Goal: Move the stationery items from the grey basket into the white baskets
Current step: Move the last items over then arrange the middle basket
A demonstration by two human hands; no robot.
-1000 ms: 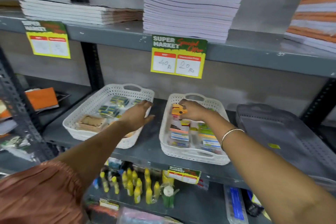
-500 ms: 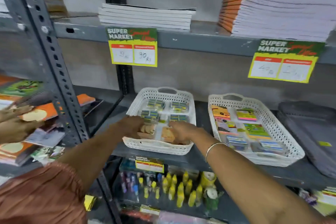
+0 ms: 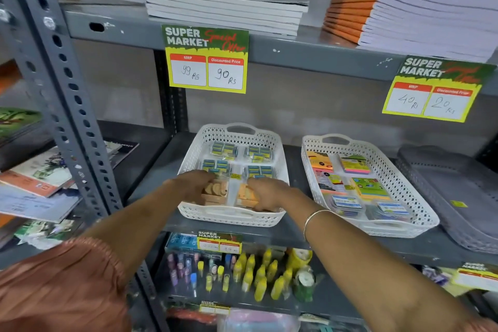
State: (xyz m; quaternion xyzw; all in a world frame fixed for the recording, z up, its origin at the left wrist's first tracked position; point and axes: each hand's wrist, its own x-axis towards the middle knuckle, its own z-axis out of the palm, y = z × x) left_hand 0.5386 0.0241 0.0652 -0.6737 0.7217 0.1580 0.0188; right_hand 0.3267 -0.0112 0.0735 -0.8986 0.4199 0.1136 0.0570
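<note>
Both hands are reaching into the left white basket (image 3: 231,213) at frame centre: the left hand (image 3: 192,187) and right hand (image 3: 265,193) are resting, fingers curled, on tan packets (image 3: 215,191); whether they are gripping is unclear. The right white basket (image 3: 404,213) is looking full, and the grey basket (image 3: 458,197) at far right is showing one yellow item (image 3: 458,203), so the task is probably nearing its end.

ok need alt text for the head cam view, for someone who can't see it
Both hands, left hand and right hand, reach into the left white basket on a grey shelf, over tan packs at its front. A second white basket of sticky notes sits to its right, then a grey basket.
</note>
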